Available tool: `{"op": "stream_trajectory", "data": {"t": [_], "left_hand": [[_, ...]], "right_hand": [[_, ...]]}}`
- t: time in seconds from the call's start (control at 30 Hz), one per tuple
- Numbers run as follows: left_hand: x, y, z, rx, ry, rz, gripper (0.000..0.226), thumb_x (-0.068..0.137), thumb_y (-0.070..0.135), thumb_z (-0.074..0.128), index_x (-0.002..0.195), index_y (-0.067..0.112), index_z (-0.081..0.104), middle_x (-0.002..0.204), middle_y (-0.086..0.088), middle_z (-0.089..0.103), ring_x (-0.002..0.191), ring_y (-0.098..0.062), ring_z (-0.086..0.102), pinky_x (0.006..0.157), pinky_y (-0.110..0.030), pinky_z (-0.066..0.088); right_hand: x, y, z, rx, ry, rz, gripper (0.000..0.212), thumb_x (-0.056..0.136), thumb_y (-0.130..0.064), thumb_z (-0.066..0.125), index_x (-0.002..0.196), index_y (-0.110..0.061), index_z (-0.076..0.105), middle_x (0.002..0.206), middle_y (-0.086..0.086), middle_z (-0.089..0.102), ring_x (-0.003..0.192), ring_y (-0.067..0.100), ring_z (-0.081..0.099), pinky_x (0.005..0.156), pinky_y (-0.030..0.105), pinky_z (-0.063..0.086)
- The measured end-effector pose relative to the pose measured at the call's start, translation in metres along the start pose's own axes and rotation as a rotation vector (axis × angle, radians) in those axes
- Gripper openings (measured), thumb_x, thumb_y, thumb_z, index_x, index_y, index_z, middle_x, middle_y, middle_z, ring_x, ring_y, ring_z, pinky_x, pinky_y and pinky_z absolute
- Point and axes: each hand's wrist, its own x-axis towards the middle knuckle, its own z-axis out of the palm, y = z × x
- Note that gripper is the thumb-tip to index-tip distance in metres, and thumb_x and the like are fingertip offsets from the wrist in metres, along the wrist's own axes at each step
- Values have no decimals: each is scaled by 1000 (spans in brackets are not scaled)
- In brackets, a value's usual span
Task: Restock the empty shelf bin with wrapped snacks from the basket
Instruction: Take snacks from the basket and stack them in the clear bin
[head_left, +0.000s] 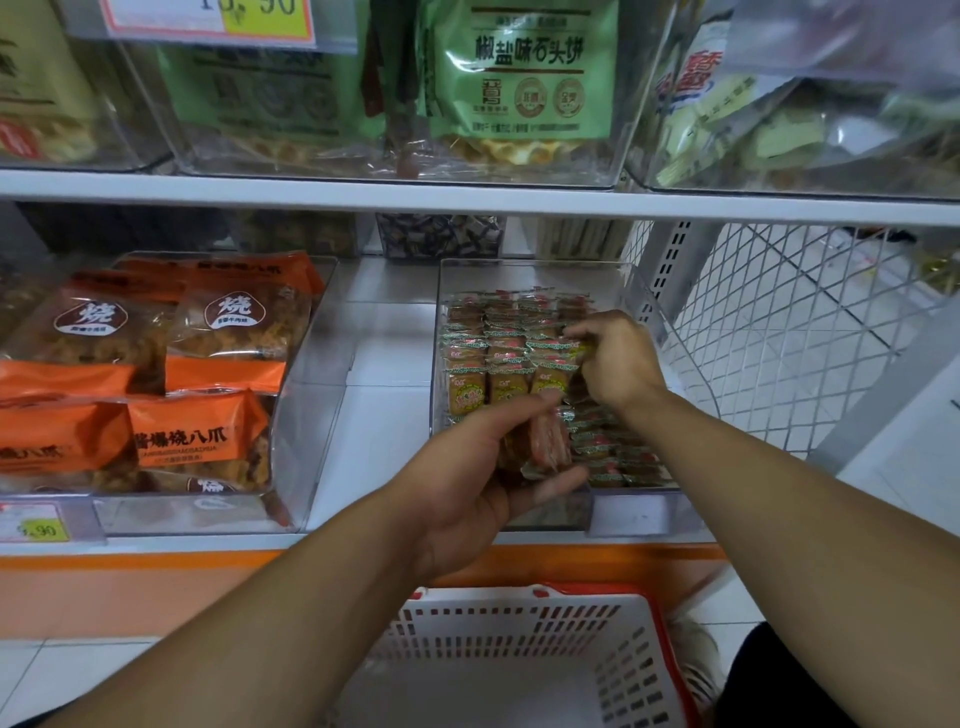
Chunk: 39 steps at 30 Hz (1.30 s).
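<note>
Two bare hands reach into one clear plastic shelf bin on the lower shelf. The left hand holds a small stack of wrapped snacks at the front of the bin, thumb on top and fingers curled beneath; the stack looks like three or four pieces, but the wrappers blur together and I cannot count them surely. The right hand sits deeper in the bin on its right side, fingertips pinching a single wrapped snack at the edge of the rows. So both grips are clenched on snacks, neither one released.

The bin is already largely filled: rows of snacks stand on edge in about three columns across the left and middle, with roughly five or six rows running back, and more lie flatter along the right front. An exact total cannot be told.

Below the arms stands one white basket with a red rim, on the floor just in front of the shelf; the part of its inside that shows holds no snacks.

To the left, one other clear bin holds about five orange bags. On the shelf above stand three clear bins, the middle one with a green packet.
</note>
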Motion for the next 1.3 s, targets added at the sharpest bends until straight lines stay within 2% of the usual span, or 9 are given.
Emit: {"op": "stream_trajectory", "data": {"t": [0.17, 0.27, 0.33, 0.43, 0.53, 0.67, 0.83, 1.1, 1.3], "left_hand": [[-1, 3, 1, -18, 38, 9, 50, 61, 23, 85, 106, 3, 77, 115, -25, 71, 107, -43, 70, 62, -31, 62], [-3, 6, 2, -58, 36, 28, 53, 66, 24, 83, 114, 3, 73, 127, -28, 64, 116, -45, 65, 61, -31, 62], [-5, 9, 1, -79, 26, 46, 51, 71, 26, 81, 116, 3, 72, 130, -29, 62, 120, -46, 62, 62, -31, 62], [-8, 11, -4, -73, -42, 92, 36, 89, 30, 72, 115, 5, 74, 127, -27, 66, 119, -38, 65, 68, -30, 62], [-12, 11, -7, -22, -84, 113, 40, 97, 40, 62, 117, 7, 74, 124, -20, 70, 106, -25, 72, 75, -29, 63], [-18, 9, -4, 69, -92, 124, 36, 85, 53, 65, 102, 25, 81, 118, -15, 74, 104, -29, 74, 68, -27, 63], [-22, 13, -6, 109, -122, 75, 37, 84, 53, 64, 101, 26, 81, 117, -16, 74, 102, -33, 74, 56, -23, 61], [-19, 10, -11, -30, -24, 109, 24, 75, 26, 77, 95, 15, 82, 95, -14, 77, 81, -25, 77, 50, -24, 59], [-11, 7, -14, -11, -7, 293, 40, 79, 20, 75, 118, 10, 68, 109, -17, 75, 93, -26, 76, 69, -33, 62]], "right_hand": [[-2, -11, -24, 49, 51, -40, 49, 86, 14, 58, 121, -16, 72, 126, 2, 68, 115, 20, 63, 99, 23, 47], [-18, -31, -48, 202, 96, -107, 24, 95, -11, 63, 109, -28, 72, 105, -16, 69, 94, 6, 64, 81, 17, 48], [-38, -46, -62, 408, -41, -187, 12, 94, -37, 67, 105, -35, 72, 102, -24, 70, 98, -5, 64, 81, 11, 49], [-72, -60, -74, 613, -423, -239, 40, 83, -55, 70, 118, -35, 71, 118, -16, 70, 113, 0, 63, 91, 17, 53], [-90, -59, -75, 582, -557, -243, 47, 81, -38, 73, 127, -25, 67, 127, -7, 65, 119, 1, 60, 95, 19, 52], [-95, -54, -81, 618, -477, -143, 36, 84, -15, 75, 120, -20, 68, 111, -7, 74, 106, 5, 68, 89, 22, 55], [-97, -52, -85, 805, -569, 15, 36, 78, -14, 76, 113, -17, 69, 107, 13, 72, 88, 18, 70, 77, 27, 59], [-93, -53, -90, 865, -206, 187, 28, 77, -10, 81, 102, -18, 70, 91, 2, 76, 75, 15, 73, 64, 25, 56], [-103, -63, -89, 1327, -551, 369, 35, 84, -4, 67, 118, 2, 67, 114, 13, 74, 99, 16, 72, 78, 24, 60]]}}
